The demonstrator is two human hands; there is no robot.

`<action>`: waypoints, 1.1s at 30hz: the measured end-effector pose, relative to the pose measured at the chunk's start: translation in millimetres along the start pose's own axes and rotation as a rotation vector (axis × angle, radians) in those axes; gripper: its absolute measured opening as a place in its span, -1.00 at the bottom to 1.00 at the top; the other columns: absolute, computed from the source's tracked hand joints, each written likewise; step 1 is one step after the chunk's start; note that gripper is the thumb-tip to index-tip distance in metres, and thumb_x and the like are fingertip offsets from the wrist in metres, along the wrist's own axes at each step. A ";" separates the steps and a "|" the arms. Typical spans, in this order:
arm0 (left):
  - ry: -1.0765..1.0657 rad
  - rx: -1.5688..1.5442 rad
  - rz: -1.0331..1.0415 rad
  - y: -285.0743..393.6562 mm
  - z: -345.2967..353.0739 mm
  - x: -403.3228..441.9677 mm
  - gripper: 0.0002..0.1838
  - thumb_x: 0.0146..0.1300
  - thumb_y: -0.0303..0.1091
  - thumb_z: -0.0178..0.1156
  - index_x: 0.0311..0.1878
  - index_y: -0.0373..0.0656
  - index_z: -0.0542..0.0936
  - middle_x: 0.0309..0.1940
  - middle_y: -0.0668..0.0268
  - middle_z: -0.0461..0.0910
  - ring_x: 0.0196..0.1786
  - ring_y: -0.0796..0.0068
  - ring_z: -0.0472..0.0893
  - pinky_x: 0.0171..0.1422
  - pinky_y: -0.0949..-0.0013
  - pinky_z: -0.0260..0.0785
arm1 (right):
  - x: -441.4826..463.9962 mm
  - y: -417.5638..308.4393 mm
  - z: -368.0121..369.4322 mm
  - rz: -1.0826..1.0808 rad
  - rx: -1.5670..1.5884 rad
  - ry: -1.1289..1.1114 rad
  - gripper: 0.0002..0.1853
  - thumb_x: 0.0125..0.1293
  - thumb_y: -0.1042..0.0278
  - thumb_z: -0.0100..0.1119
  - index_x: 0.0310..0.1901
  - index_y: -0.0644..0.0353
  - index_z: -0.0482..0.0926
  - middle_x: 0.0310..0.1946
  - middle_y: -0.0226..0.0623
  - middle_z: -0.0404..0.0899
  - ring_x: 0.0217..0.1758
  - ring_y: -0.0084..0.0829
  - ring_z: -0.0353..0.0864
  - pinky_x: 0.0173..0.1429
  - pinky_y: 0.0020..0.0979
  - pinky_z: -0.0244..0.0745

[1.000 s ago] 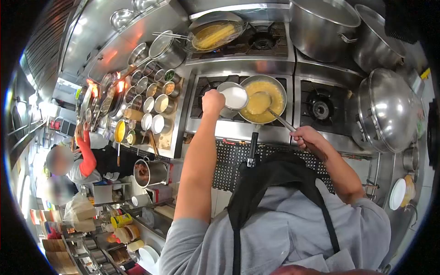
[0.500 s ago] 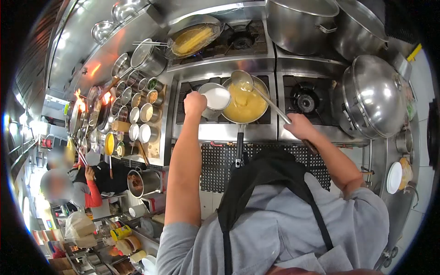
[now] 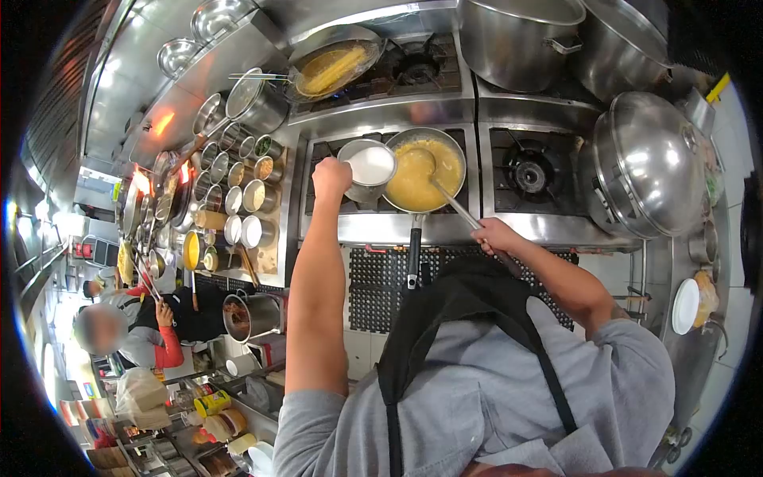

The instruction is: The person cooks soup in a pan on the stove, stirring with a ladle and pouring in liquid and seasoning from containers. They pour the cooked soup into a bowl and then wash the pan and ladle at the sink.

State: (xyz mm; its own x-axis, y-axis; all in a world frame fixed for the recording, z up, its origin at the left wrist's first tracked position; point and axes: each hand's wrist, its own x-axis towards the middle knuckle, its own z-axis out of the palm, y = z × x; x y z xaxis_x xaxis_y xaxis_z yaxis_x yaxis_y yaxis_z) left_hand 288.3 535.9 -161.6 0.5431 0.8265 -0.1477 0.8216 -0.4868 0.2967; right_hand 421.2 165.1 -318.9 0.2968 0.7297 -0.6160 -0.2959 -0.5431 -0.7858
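My left hand point(image 3: 331, 176) is closed on the near-left rim of a metal pot point(image 3: 367, 189) with white liquid point(image 3: 372, 165) inside, held tilted against the left side of the frying pan. Yellow, creamy food point(image 3: 409, 187) fills the frying pan point(image 3: 455, 151), which sits on a burner, its black handle point(image 3: 415, 248) towards me. A ladle point(image 3: 455, 205) is in my right hand point(image 3: 494, 236), fingers wrapped round its handle. The ladle's bowl is partly sunk in the yellow food.
Left of the stove stand several small containers point(image 3: 254, 195) and flaming pans point(image 3: 168, 199), with a person in red sleeves point(image 3: 169, 347) beyond. Behind is an oval pan point(image 3: 334, 67) with yellow strips. Large pots point(image 3: 517, 48) stand at back right; a domed metal lid point(image 3: 656, 167) is at right.
The ladle's bowl has moved from the pan's far edge down into the food, and my right hand has come lower and left. The person at left has shifted an arm.
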 end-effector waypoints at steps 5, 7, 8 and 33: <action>-0.026 -0.023 -0.009 1.9 -3.4 -3.1 -0.60 0.11 -0.28 -0.01 -0.22 -0.44 0.66 -0.15 -0.20 0.64 -0.01 -0.13 0.63 0.16 0.06 0.45 | -30.1 -49.9 -12.3 0.182 0.366 -0.173 -0.72 0.31 0.31 0.25 -0.48 0.15 0.37 -0.66 -0.52 0.29 -0.71 -0.69 0.16 -0.65 -0.54 0.06; -0.058 -0.031 -0.028 7.3 -9.5 -8.7 -0.60 0.11 -0.28 -0.01 -0.23 -0.43 0.66 -0.16 -0.19 0.64 -0.01 -0.13 0.63 0.15 0.06 0.45 | -43.2 -66.2 -17.2 0.171 0.288 -0.129 -0.75 0.28 0.34 0.26 -0.47 0.18 0.41 -0.65 -0.51 0.31 -0.71 -0.68 0.23 -0.66 -0.54 0.12; -0.031 -0.029 -0.021 6.4 -7.5 -8.2 -0.62 0.09 -0.28 -0.01 -0.28 -0.41 0.66 -0.27 -0.14 0.65 -0.08 -0.07 0.65 0.12 0.09 0.46 | -50.6 -75.6 -19.5 0.146 0.239 -0.125 -0.76 0.27 0.34 0.25 -0.47 0.19 0.42 -0.65 -0.51 0.31 -0.71 -0.67 0.24 -0.66 -0.54 0.13; -0.023 0.029 0.018 7.6 1.8 -13.5 -0.61 0.10 -0.31 -0.02 -0.21 -0.43 0.66 -0.12 -0.22 0.62 0.03 -0.15 0.61 0.19 0.05 0.43 | 6.0 9.3 -19.4 -0.304 -0.715 0.394 -0.74 0.19 0.25 0.18 -0.26 0.31 0.49 -0.44 0.08 0.57 -0.34 0.04 0.59 -0.21 -0.05 0.47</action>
State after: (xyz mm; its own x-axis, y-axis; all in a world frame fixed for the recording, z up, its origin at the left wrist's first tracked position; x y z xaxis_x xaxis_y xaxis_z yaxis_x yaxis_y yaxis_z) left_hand 287.5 520.5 -159.1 0.5615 0.8111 -0.1639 0.8161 -0.5100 0.2718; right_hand 437.9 156.4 -330.9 0.6019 0.7604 -0.2441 0.4491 -0.5750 -0.6839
